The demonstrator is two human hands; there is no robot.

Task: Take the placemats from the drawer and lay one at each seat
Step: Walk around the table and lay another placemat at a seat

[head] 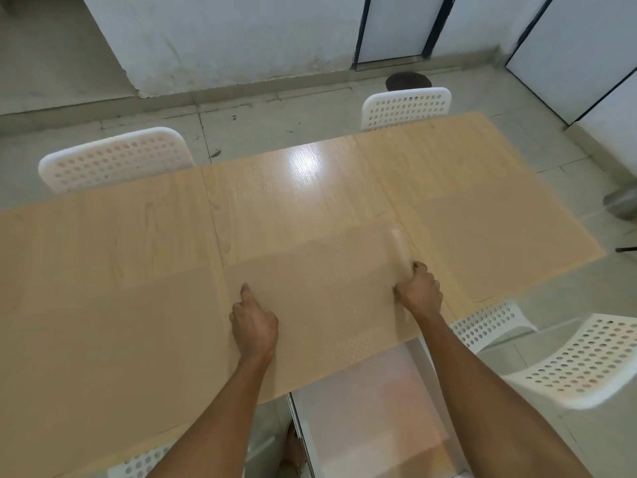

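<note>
Spanning most of the view: a long light-wood table (138, 236), glare on its middle panel. Ringed by white perforated chairs: two at the table's far edge (113, 160) (406, 106), two past its right near corner (593, 363) (489, 322), part of one under its near edge (144, 464). Open below the table's near edge, between the forearms: a white drawer (365, 408), contents blurred, something pale and pinkish inside. Lying flat near the table's near edge, right of the middle seam: a tan woven placemat (327, 288), almost the table's colour, its right end blurred and seemingly lifted. Pressed on the placemat's left part: left hand (255, 326), index finger stretched forward, other fingers curled, gripping nothing. Clamped on the placemat's right edge: right hand (422, 288), fingers bunched around the mat. Beyond the table's right end, on the tiled floor: a metal bin (620, 201).
</note>
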